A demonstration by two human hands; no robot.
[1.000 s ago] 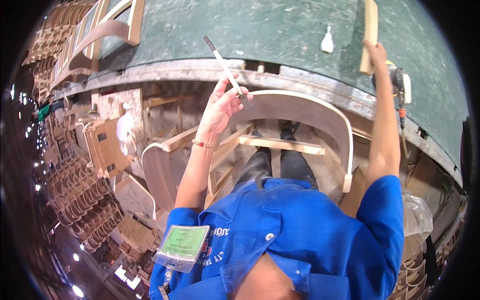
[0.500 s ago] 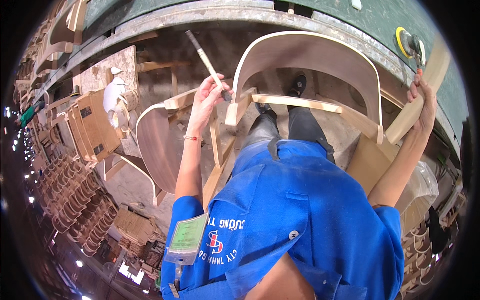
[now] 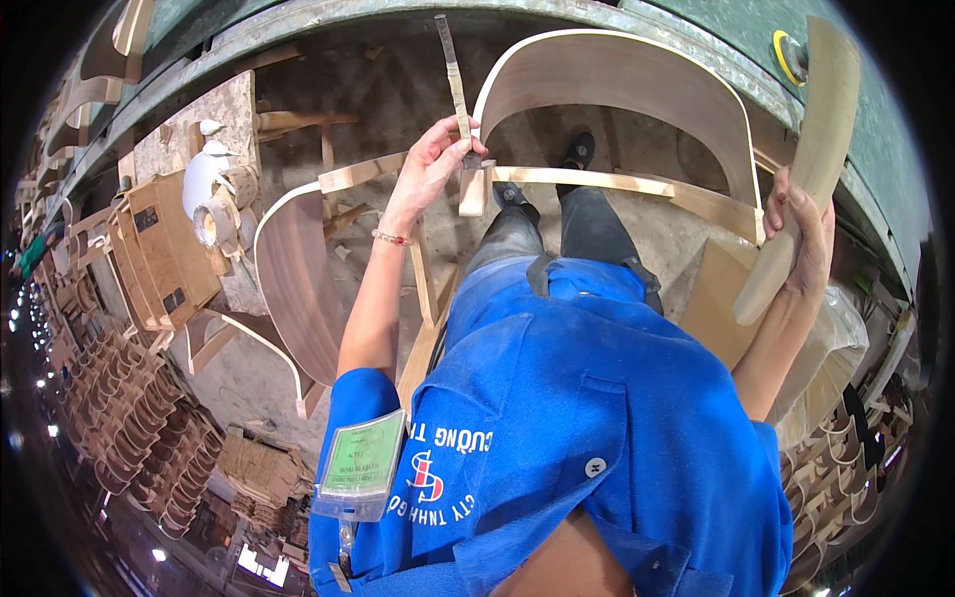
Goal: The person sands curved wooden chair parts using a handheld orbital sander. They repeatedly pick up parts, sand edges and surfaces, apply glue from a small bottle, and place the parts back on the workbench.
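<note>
My left hand (image 3: pixel 438 169) pinches a slim stick (image 3: pixel 456 85) with dark ends and a pale, tape-like middle. The stick's lower end is at the left front corner of a curved chair frame (image 3: pixel 607 60), a bent brown veneer band with a pale edge, joined by a pale wooden rail (image 3: pixel 587 179). My right hand (image 3: pixel 804 234) is closed round a long, slightly curved, pale wooden piece (image 3: pixel 831 109), held slanting beside the frame's right end. Whether those fingers also touch the frame, I cannot tell.
A green-topped bench (image 3: pixel 716 30) with a grey edge runs along the far side; a yellow-rimmed round sander (image 3: pixel 789 58) lies on it. Another curved chair frame (image 3: pixel 298 284) stands to my left. Beyond it are a cardboard box (image 3: pixel 164 249), a tape roll (image 3: pixel 211 224) and stacked curved parts (image 3: pixel 139 428).
My left hand has moved up and right, the stick now more upright. My right hand has come lower and left, away from the sander, bringing the curved wooden piece with it.
</note>
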